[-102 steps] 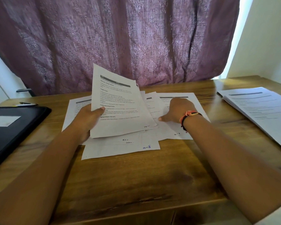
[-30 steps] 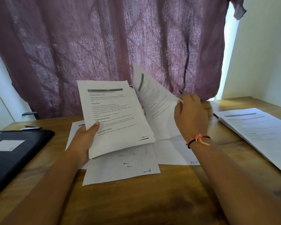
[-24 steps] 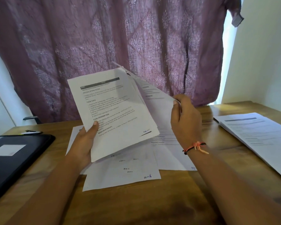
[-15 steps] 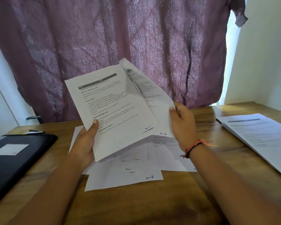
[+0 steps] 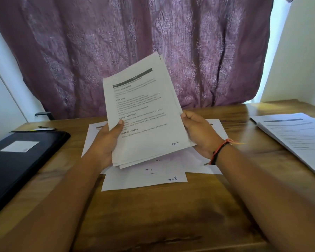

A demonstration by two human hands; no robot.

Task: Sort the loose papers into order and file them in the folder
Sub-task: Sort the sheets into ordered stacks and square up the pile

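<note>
The thin, floppy sheets point(image 5: 144, 115) are clamped between the left hand point(image 5: 105, 142) and right hand point(image 5: 198, 131); side edges should be gripped.

Wooden table point(image 5: 153, 215) with loose papers point(image 5: 144, 180) mid-top, black folder point(image 5: 16, 164) left, paper stack point(image 5: 295, 137) right.

Your left hand point(image 5: 105, 142) and right hand point(image 5: 198, 132) grip a small sheaf of printed pages point(image 5: 144, 115) by its two side edges, raised and tilted above the wooden table point(image 5: 162, 215). Loose papers point(image 5: 147, 177) lie overlapping beneath it. A closed black folder point(image 5: 20, 160) rests at far left; another paper stack point(image 5: 295, 135) lies at right.
</note>
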